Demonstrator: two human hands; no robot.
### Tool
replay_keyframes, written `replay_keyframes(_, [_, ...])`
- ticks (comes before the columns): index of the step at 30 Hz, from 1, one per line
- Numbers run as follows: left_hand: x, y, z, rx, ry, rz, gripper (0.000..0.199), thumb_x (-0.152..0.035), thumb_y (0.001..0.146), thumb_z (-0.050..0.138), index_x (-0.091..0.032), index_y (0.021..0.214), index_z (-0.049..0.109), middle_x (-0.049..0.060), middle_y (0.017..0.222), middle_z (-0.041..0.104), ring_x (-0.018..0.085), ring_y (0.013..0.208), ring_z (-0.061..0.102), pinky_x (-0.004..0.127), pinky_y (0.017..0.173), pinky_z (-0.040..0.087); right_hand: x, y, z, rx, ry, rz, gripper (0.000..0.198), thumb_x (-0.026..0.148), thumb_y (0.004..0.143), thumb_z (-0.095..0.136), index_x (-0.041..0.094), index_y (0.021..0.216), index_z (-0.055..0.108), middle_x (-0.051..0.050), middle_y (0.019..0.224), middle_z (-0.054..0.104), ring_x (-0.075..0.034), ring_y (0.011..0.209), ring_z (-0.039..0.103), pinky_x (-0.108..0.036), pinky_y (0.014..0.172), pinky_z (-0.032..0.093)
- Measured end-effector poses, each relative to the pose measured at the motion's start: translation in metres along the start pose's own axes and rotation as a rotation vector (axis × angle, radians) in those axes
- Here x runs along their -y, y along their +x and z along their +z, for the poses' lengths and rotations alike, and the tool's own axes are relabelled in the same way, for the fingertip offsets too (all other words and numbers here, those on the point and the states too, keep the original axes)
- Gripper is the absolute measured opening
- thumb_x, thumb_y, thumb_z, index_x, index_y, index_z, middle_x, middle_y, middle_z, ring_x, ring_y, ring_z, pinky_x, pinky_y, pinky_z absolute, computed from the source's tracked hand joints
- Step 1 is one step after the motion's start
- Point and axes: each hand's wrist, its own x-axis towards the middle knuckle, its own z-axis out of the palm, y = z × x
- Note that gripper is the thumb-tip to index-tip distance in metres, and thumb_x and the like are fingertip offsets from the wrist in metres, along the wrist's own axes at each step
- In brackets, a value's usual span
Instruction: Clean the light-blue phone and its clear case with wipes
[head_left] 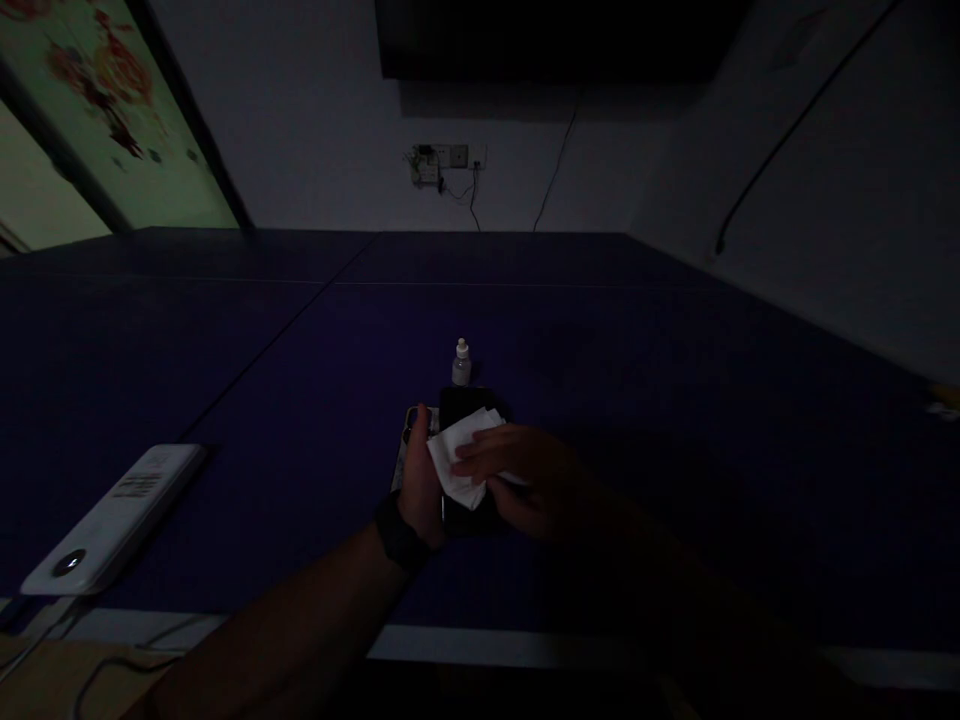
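Note:
A dark smartphone lies screen up in my left hand, which is closed round its left edge with the thumb pointing up. My right hand presses a folded white tissue onto the middle of the phone, fingers laid over it. Partly behind my left hand sits a patterned phone case with round openings at its top. Just beyond the phone stands a small clear dropper bottle with a white cap. The dim light hides the phone's right edge and lower part of my right hand.
All this is on a dark blue table with a pale front edge. To the left lies a white power bank with cables near it. Wall sockets and a dark screen are at the back.

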Motion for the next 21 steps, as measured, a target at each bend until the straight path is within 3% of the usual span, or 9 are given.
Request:
replay_keyframes(3, [0.0008, -0.0007, 0.0021, -0.043, 0.012, 0.037, 0.056, -0.061, 0.094, 0.051, -0.012, 0.112, 0.072, 0.01, 0.086, 0.076, 0.028, 0.095, 0.073, 0.038, 0.092, 0.053, -0.0026, 0.0008, 0.0004, -0.035, -0.086, 0.049, 0.037, 0.005, 0.089, 0.053, 0.025, 0.119, 0.062, -0.006, 0.123, 0.075, -0.019, 0.12, 0.068, -0.042, 0.105, 0.055])
replay_keyframes(7, [0.0002, -0.0009, -0.0017, -0.022, -0.026, -0.003, 0.06, -0.066, 0.094, 0.049, -0.011, 0.097, 0.073, 0.008, 0.073, 0.072, 0.02, 0.072, 0.072, 0.031, 0.078, 0.056, 0.0011, 0.0052, 0.0046, 0.048, -0.02, -0.039, 0.036, 0.005, 0.089, 0.052, 0.024, 0.119, 0.06, -0.006, 0.125, 0.075, -0.018, 0.124, 0.066, -0.043, 0.11, 0.051])
replay_keyframes(10, [-0.0001, 0.0004, -0.0023, -0.014, -0.038, -0.026, 0.061, -0.066, 0.093, 0.05, -0.01, 0.096, 0.073, 0.006, 0.065, 0.067, 0.016, 0.058, 0.065, 0.028, 0.07, 0.055, 0.0021, 0.0034, 0.0028, 0.015, 0.027, -0.052, 0.038, 0.006, 0.089, 0.054, 0.026, 0.12, 0.061, -0.004, 0.118, 0.077, -0.017, 0.117, 0.07, -0.039, 0.106, 0.054])
replay_keyframes(14, [0.0001, -0.002, 0.0047, -0.046, 0.025, 0.031, 0.062, -0.063, 0.095, 0.047, -0.011, 0.122, 0.069, 0.011, 0.087, 0.076, 0.026, 0.09, 0.073, 0.037, 0.091, 0.053, -0.0016, 0.0012, 0.0007, -0.089, -0.091, 0.05, 0.037, 0.005, 0.089, 0.053, 0.025, 0.118, 0.063, -0.007, 0.117, 0.077, -0.018, 0.113, 0.071, -0.038, 0.1, 0.057])
replay_keyframes(16, [-0.0005, -0.004, 0.0053, -0.052, 0.014, 0.042, 0.061, -0.062, 0.096, 0.047, -0.011, 0.123, 0.069, 0.012, 0.093, 0.076, 0.027, 0.095, 0.072, 0.037, 0.094, 0.052, -0.0013, 0.0029, 0.0027, -0.059, -0.116, 0.046, 0.036, 0.006, 0.09, 0.053, 0.025, 0.119, 0.062, -0.008, 0.122, 0.076, -0.02, 0.12, 0.068, -0.042, 0.104, 0.055])
replay_keyframes(21, [-0.0017, -0.0043, -0.0001, -0.032, -0.035, 0.0, 0.058, -0.063, 0.094, 0.051, -0.01, 0.104, 0.073, 0.007, 0.072, 0.071, 0.019, 0.067, 0.07, 0.03, 0.076, 0.055, 0.0032, 0.0052, 0.0038, 0.048, -0.025, -0.048, 0.036, 0.008, 0.09, 0.052, 0.025, 0.12, 0.062, -0.005, 0.121, 0.076, -0.017, 0.118, 0.07, -0.04, 0.106, 0.053])
